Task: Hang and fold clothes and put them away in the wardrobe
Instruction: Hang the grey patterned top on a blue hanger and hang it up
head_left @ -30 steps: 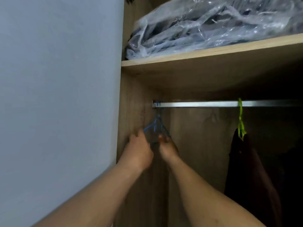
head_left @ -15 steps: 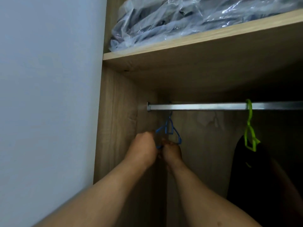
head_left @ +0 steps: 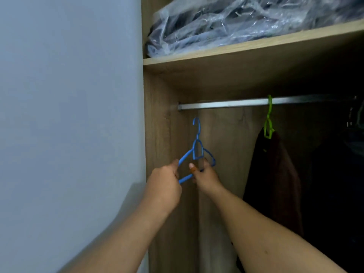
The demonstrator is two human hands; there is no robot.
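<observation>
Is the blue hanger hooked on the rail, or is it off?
Off. The blue hanger has its hook in the air below the rail, and the left hand and right hand hold it.

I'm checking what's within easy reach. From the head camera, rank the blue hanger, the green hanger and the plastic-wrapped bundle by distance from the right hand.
1. blue hanger: gripped by the right hand.
2. green hanger: on the rail, up to the right.
3. plastic-wrapped bundle: on the shelf above.
</observation>
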